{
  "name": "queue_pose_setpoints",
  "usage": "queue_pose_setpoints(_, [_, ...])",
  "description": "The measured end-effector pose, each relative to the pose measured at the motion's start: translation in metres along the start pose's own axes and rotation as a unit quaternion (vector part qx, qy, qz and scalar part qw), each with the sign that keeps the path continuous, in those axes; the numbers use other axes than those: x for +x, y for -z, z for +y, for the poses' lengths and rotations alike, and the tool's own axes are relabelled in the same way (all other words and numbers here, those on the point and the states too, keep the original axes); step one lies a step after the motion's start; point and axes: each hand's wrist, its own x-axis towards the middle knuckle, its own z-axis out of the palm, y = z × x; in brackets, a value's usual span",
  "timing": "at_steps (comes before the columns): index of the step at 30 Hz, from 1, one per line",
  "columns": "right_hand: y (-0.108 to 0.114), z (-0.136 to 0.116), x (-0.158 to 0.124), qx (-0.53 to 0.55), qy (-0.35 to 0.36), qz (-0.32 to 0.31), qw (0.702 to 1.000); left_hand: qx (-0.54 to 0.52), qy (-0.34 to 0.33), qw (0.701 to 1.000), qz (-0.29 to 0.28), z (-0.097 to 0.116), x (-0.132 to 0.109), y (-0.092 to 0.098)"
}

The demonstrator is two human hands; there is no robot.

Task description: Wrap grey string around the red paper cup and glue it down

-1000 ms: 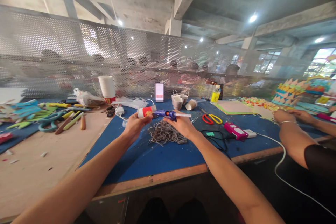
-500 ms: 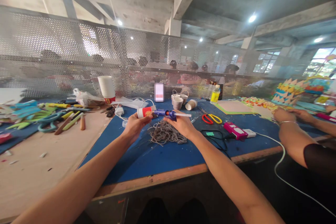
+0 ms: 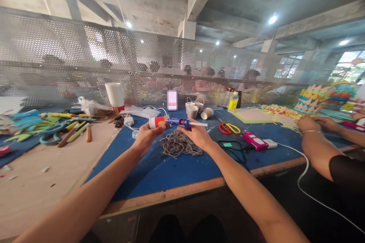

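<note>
My left hand point(image 3: 146, 136) is closed around a red and white paper cup point(image 3: 155, 122), which lies on its side in the air with its base end towards the right. In my right hand point(image 3: 197, 133) is a blue glue gun point(image 3: 179, 122) with a clear glue stick point(image 3: 202, 124) jutting from its back. The gun's nozzle points left and is at the cup's base end; whether it touches cannot be made out. Beneath both hands a tangled heap of grey cord point(image 3: 182, 145) rests on the blue table mat point(image 3: 171, 176).
Behind stand cord-wrapped cups point(image 3: 192, 111), a cup stack point(image 3: 114, 97) and a yellow-labelled bottle point(image 3: 233, 101). Scissors point(image 3: 229, 128) and a magenta box point(image 3: 254, 141) with a white cable lie right. Teal scissors point(image 3: 51, 133) and tools lie left. A co-worker's hands point(image 3: 309, 126) work at far right.
The view has shifted very slightly. Both hands keep the cup and the glue gun in nearly the same position.
</note>
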Motion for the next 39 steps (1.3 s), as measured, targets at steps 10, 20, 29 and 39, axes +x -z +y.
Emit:
queue_pose_setpoints(10, [0.0006, 0.0005, 0.0001, 0.003, -0.007, 0.004, 1.0, 0.011, -0.017, 1.0, -0.01, 0.0003, -0.0011, -0.0001])
queue_pose_setpoints(20, [-0.0009, 0.0037, 0.0005, -0.019, -0.016, 0.008, 1.0, 0.027, -0.023, 0.999, -0.013, -0.0005, -0.0017, -0.0003])
queue_pose_setpoints(29, [-0.0004, 0.0016, 0.0002, -0.021, -0.009, 0.02, 1.0, 0.039, -0.03, 0.999, -0.008, 0.0045, -0.0066, -0.0047])
queue_pose_setpoints(39, [-0.0005, 0.0054, 0.0039, 0.091, -0.068, 0.057, 0.992, 0.025, -0.009, 1.0, -0.009, 0.0015, -0.0035, -0.002])
